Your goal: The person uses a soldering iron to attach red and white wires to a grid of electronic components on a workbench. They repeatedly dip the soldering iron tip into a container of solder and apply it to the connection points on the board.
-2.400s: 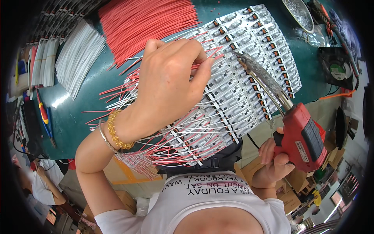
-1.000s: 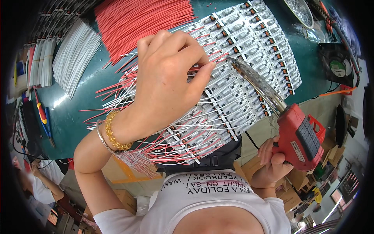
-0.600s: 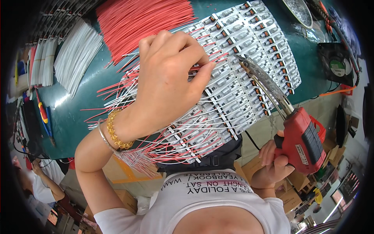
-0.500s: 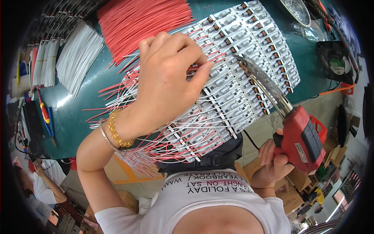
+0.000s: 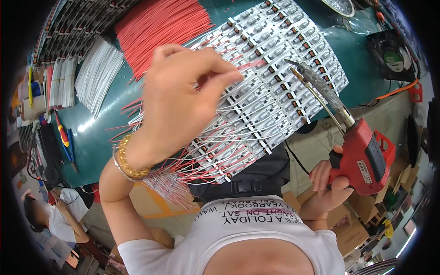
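Observation:
My left hand, blurred by motion, is raised over the left part of a panel of small white and silver circuit modules. Its thumb and forefinger are pinched together; what lies between them, if anything, is too smeared to make out. Several thin red and white wires run across the panel and hang off its near left side. In my right hand is a red soldering gun, fingers wrapped round its handle. Its dark tip hovers above the panel, slightly right of the middle.
A thick pile of red wires lies at the far left of the green table, beside white wires. Pliers rest on the left. A metal dish and a black reel-like device stand at the right. Another person sits lower left.
My left hand has drawn back to the left, away from the middle of the panel. The soldering gun in my right hand has shifted slightly right in the picture.

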Demonstrator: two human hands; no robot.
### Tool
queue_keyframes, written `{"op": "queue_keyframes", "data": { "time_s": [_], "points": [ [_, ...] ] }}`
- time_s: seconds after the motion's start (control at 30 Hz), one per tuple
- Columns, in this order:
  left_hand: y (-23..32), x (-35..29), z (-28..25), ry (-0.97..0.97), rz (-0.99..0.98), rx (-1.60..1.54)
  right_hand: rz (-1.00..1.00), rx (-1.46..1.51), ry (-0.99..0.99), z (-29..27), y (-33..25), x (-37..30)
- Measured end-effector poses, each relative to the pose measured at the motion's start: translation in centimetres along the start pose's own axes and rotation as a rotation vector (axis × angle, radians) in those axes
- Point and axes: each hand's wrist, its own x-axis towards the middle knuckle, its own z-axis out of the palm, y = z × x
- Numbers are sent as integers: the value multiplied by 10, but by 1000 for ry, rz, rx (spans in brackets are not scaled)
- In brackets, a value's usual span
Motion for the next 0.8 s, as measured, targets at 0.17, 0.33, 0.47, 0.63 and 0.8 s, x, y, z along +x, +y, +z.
{"op": "queue_keyframes", "data": {
  "time_s": [0.17, 0.33, 0.47, 0.63, 0.8],
  "points": [
    [-1, -5, 25, -38, -108, -7, -14, -39, 55, 7, 3, -5],
    [-5, -8, 33, 26, -4, 58, 8, -112, 87, 16, 2, -6],
    [-8, -9, 37, 65, 30, 77, 38, -103, 39, 13, 3, -4],
    [-9, -9, 41, 123, 62, 106, 100, -7, 52, 12, 2, -5],
    [-10, -10, 44, 139, 72, 102, 42, -140, 103, 21, 0, -7]
  ]
}}
